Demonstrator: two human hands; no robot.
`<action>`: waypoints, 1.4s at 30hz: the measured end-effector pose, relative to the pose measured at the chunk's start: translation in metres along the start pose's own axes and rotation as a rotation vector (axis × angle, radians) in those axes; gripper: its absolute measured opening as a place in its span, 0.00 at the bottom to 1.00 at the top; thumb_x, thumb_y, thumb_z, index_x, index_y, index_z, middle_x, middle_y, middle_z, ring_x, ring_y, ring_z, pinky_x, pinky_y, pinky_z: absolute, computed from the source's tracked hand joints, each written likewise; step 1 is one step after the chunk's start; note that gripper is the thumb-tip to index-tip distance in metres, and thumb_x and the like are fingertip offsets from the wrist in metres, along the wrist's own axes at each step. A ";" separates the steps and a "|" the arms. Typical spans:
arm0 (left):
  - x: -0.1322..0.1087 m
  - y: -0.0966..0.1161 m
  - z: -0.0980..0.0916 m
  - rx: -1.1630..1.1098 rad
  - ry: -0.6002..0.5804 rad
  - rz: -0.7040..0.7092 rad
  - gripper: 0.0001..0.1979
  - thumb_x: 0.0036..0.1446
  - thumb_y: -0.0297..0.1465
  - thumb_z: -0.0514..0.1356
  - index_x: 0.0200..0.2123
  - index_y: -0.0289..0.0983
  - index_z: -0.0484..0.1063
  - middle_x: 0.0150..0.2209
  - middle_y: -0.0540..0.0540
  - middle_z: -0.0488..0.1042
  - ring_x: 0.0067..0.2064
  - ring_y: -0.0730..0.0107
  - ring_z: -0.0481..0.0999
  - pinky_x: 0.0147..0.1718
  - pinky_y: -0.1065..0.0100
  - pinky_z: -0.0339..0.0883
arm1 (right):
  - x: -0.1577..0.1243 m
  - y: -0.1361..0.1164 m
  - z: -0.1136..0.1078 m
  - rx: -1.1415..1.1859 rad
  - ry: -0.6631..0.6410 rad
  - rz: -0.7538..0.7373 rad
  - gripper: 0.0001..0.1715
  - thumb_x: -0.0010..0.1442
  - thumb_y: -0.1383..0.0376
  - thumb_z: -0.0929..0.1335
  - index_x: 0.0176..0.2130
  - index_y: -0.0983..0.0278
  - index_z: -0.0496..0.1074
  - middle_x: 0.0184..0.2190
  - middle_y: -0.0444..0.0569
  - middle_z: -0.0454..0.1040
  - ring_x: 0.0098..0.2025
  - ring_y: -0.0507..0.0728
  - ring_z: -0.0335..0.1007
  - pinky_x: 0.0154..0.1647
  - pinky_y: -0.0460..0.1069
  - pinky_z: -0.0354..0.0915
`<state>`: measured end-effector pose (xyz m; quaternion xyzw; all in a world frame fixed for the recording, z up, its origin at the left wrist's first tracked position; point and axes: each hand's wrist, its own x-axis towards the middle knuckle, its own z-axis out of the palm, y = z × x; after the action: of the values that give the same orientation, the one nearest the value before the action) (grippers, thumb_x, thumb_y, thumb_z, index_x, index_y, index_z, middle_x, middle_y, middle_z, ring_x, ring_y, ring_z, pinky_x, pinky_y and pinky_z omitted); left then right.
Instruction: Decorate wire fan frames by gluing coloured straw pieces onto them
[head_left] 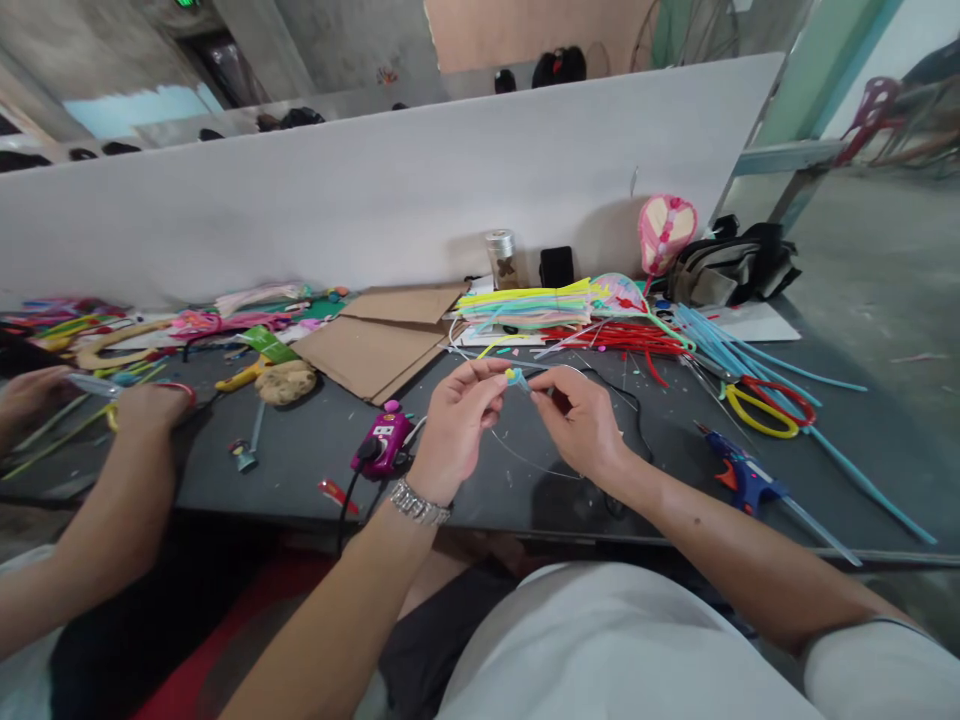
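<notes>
My left hand [466, 405] pinches a small light-blue and yellow piece [515, 377], which looks like bent pipe cleaner, between thumb and fingertips. My right hand [581, 415] is closed at its other side, with thumb and forefinger against the blue end. A thin clear strand [517, 452] loops below the hands. Both hands are above the dark table, a little short of the bundled pipe cleaners [525, 305]. The exact shape of the small piece is partly hidden by my fingers.
Right of my hands lie a blue glue gun [742, 475], red-and-yellow scissors [772, 405] and long blue pipe cleaners [750, 345]. A purple power socket [381, 445] with cords and cardboard sheets [375, 345] are to the left. Farther left, a co-worker's hand [154, 405] holds scissors.
</notes>
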<state>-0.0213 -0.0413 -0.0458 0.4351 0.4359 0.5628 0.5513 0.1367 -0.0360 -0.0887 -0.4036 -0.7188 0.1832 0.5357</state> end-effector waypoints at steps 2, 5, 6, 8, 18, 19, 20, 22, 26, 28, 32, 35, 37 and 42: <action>-0.001 -0.002 0.001 -0.006 0.020 0.022 0.14 0.45 0.33 0.72 0.37 0.35 0.81 0.26 0.52 0.69 0.27 0.78 0.65 0.22 0.76 0.53 | 0.000 0.001 -0.003 0.009 0.007 0.019 0.09 0.62 0.69 0.65 0.38 0.63 0.76 0.32 0.46 0.77 0.30 0.52 0.68 0.34 0.47 0.62; -0.001 -0.006 0.001 -0.043 0.058 0.057 0.14 0.45 0.34 0.72 0.37 0.35 0.81 0.32 0.49 0.73 0.32 0.76 0.70 0.23 0.77 0.59 | 0.001 0.002 -0.006 0.018 0.007 0.059 0.08 0.62 0.69 0.66 0.39 0.63 0.76 0.31 0.45 0.77 0.29 0.52 0.67 0.34 0.47 0.62; -0.001 -0.007 0.001 -0.059 0.066 0.066 0.14 0.45 0.34 0.72 0.37 0.36 0.81 0.34 0.49 0.74 0.33 0.76 0.72 0.24 0.77 0.60 | 0.001 0.002 -0.006 0.022 0.006 0.072 0.08 0.61 0.68 0.66 0.39 0.62 0.75 0.30 0.45 0.77 0.28 0.52 0.67 0.34 0.47 0.62; -0.002 -0.009 0.001 -0.089 0.073 0.080 0.13 0.46 0.34 0.73 0.35 0.36 0.80 0.36 0.48 0.75 0.34 0.75 0.73 0.24 0.77 0.61 | 0.001 0.001 -0.006 0.031 0.004 0.090 0.07 0.62 0.67 0.66 0.38 0.62 0.75 0.30 0.44 0.76 0.28 0.52 0.66 0.33 0.47 0.61; -0.006 -0.013 0.007 -0.183 0.097 0.111 0.16 0.43 0.35 0.76 0.31 0.35 0.75 0.31 0.50 0.74 0.30 0.77 0.73 0.22 0.77 0.60 | 0.002 0.005 -0.001 0.075 -0.011 0.101 0.07 0.64 0.65 0.65 0.37 0.62 0.73 0.27 0.42 0.72 0.26 0.51 0.63 0.31 0.47 0.58; -0.006 -0.013 0.007 -0.188 0.100 0.112 0.17 0.43 0.36 0.76 0.31 0.35 0.74 0.31 0.50 0.74 0.30 0.77 0.72 0.22 0.77 0.59 | 0.002 0.005 -0.001 0.076 -0.008 0.099 0.07 0.64 0.65 0.65 0.37 0.62 0.73 0.27 0.42 0.72 0.27 0.50 0.63 0.32 0.47 0.58; -0.006 -0.013 0.008 -0.194 0.102 0.109 0.18 0.43 0.38 0.77 0.30 0.35 0.73 0.31 0.50 0.74 0.29 0.77 0.72 0.21 0.77 0.59 | 0.002 0.006 -0.001 0.073 -0.004 0.098 0.07 0.64 0.65 0.65 0.37 0.62 0.73 0.27 0.42 0.72 0.26 0.50 0.63 0.32 0.47 0.58; -0.005 -0.013 0.009 -0.207 0.103 0.090 0.21 0.44 0.42 0.76 0.29 0.36 0.71 0.31 0.50 0.74 0.27 0.78 0.71 0.20 0.77 0.56 | 0.002 0.007 -0.002 0.059 0.006 0.095 0.07 0.63 0.65 0.65 0.37 0.62 0.73 0.27 0.42 0.72 0.26 0.50 0.62 0.31 0.47 0.58; -0.005 -0.013 0.012 -0.209 0.110 0.076 0.24 0.48 0.46 0.73 0.25 0.36 0.66 0.30 0.50 0.74 0.24 0.79 0.69 0.18 0.77 0.54 | 0.001 0.008 -0.005 0.017 0.025 0.076 0.06 0.63 0.66 0.65 0.36 0.62 0.73 0.27 0.42 0.73 0.26 0.51 0.63 0.32 0.47 0.59; -0.005 -0.013 0.014 -0.187 0.113 0.093 0.22 0.47 0.44 0.73 0.26 0.36 0.66 0.29 0.50 0.73 0.23 0.79 0.68 0.18 0.77 0.52 | 0.001 0.008 -0.007 0.007 0.037 0.064 0.06 0.63 0.66 0.65 0.36 0.62 0.73 0.27 0.43 0.74 0.25 0.51 0.63 0.32 0.47 0.59; -0.003 -0.014 0.018 -0.134 0.120 0.096 0.17 0.44 0.37 0.74 0.33 0.36 0.72 0.28 0.51 0.73 0.23 0.80 0.68 0.17 0.78 0.50 | -0.001 0.008 -0.012 0.007 0.049 0.043 0.06 0.63 0.67 0.65 0.37 0.62 0.73 0.27 0.43 0.75 0.25 0.51 0.65 0.32 0.47 0.61; -0.003 -0.014 0.022 -0.082 0.102 0.109 0.16 0.46 0.38 0.73 0.35 0.35 0.75 0.28 0.51 0.73 0.23 0.81 0.67 0.18 0.78 0.49 | -0.002 0.009 -0.015 -0.010 0.061 0.006 0.08 0.63 0.68 0.65 0.39 0.62 0.74 0.29 0.45 0.77 0.27 0.52 0.68 0.33 0.47 0.62; -0.003 -0.013 0.024 -0.034 0.078 0.126 0.15 0.46 0.36 0.73 0.34 0.34 0.76 0.26 0.52 0.71 0.22 0.82 0.65 0.18 0.78 0.48 | -0.003 0.009 -0.016 -0.036 0.072 -0.029 0.09 0.63 0.69 0.64 0.40 0.62 0.74 0.30 0.45 0.78 0.28 0.53 0.69 0.34 0.47 0.63; -0.003 -0.010 0.030 0.046 0.051 0.149 0.11 0.46 0.34 0.72 0.30 0.35 0.76 0.20 0.55 0.65 0.20 0.82 0.61 0.18 0.77 0.46 | -0.005 0.010 -0.021 -0.121 0.090 -0.074 0.11 0.64 0.70 0.63 0.40 0.62 0.74 0.33 0.47 0.79 0.30 0.53 0.71 0.34 0.47 0.63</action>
<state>0.0105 -0.0440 -0.0484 0.4644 0.4291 0.6030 0.4864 0.1599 -0.0368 -0.0912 -0.4162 -0.7181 0.1013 0.5486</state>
